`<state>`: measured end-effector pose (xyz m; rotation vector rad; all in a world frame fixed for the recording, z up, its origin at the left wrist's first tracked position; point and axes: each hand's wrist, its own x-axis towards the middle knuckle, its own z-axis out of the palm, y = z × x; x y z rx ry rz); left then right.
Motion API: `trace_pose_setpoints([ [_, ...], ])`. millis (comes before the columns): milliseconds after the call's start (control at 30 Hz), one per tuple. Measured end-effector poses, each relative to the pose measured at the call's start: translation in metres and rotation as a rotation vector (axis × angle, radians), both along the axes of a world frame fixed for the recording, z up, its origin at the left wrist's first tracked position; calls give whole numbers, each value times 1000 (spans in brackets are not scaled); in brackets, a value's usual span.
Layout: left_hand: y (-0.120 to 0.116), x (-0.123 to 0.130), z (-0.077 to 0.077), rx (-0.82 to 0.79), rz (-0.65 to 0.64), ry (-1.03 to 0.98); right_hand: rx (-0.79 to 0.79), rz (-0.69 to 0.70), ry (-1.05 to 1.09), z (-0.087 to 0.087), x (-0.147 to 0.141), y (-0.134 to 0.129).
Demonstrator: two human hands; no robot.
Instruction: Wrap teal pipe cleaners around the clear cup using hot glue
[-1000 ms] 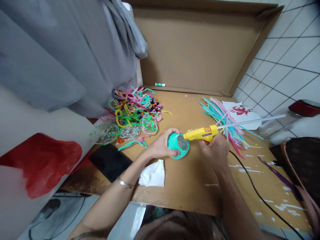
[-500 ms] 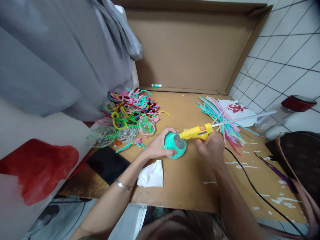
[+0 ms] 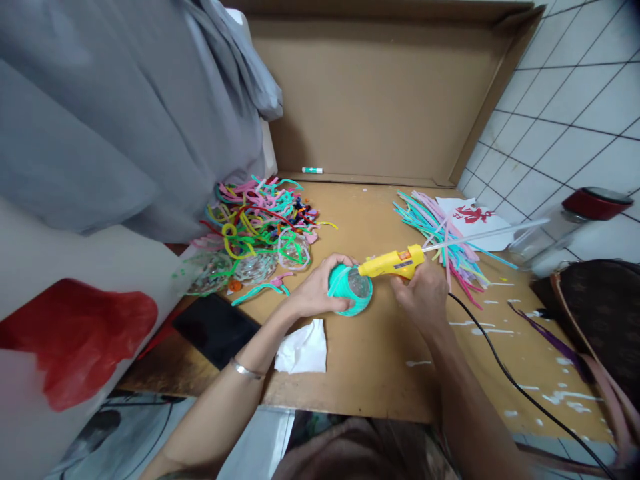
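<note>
Pointing left and slightly down, the yellow glue gun (image 3: 393, 262) is gripped by the handle in the right hand (image 3: 424, 291), its body lying just left of and beyond the fist. Its long axis is laid almost crosswise, from the nozzle at the left to a clear glue stick (image 3: 486, 235) extended from the back, rightward and slightly away. The nozzle is held at the rim of the grey patch on a round teal piece (image 3: 343, 287); whether contact is made cannot be told. That piece is clasped in the left hand (image 3: 320, 288), its grey patch turned toward the right hand. A white tissue (image 3: 303, 348) is spread nearer than the left hand. Colourful fuzzy sticks (image 3: 265, 215) are heaped beyond it, leftward. Beyond the right hand, a loose bunch (image 3: 425, 217) is laid.
</note>
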<state>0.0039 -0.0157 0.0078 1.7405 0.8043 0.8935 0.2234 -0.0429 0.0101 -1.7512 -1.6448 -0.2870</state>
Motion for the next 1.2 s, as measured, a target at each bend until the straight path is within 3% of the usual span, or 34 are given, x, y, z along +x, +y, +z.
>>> trace_pose_setpoints([
  [867,1,0,0,6,-18,-5,5,-30,-4,-2,2,0],
  [1200,-1,1,6,-7,-10,-14,-42,-18,12,-1,2,1],
])
